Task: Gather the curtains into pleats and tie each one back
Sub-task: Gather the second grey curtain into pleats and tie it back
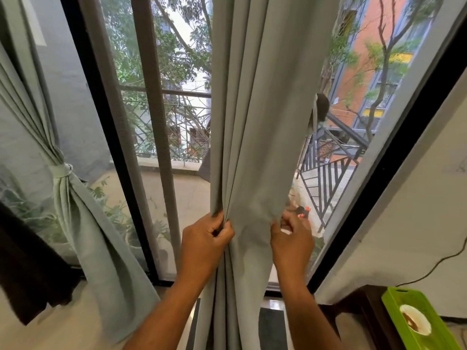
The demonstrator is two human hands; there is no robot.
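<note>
my left hand [206, 238] is clenched around a bunch of folds on the left edge of the middle curtain [262, 122], the fingers [222, 232] curled tight with the pleats squeezed between them and the palm. my right hand [292, 239] pinches the curtain's right edge just beside it, thumb and fingertips nipping the fabric, so a flat span of cloth lies between my two hands. this pale green curtain hangs straight down in front of the window [161, 117], and below my hands its gathered folds drop between my forearms toward the floor. off to the left, well apart from my hands, the other curtain [83, 210] is already bunched and cinched by a tieback [60, 170] of the same colour, flaring out again beneath the band. through the glass i see a balcony railing [177, 122], trees and a red-orange building [366, 59]. at the lower right corner a green tray [394, 303] sits on a dark piece of furniture, carrying a white cup [414, 322] with brown residue inside. a thin dark cable [439, 261] runs along the pale wall above it. a dark cloth [27, 269] hangs at the far left edge.
</note>
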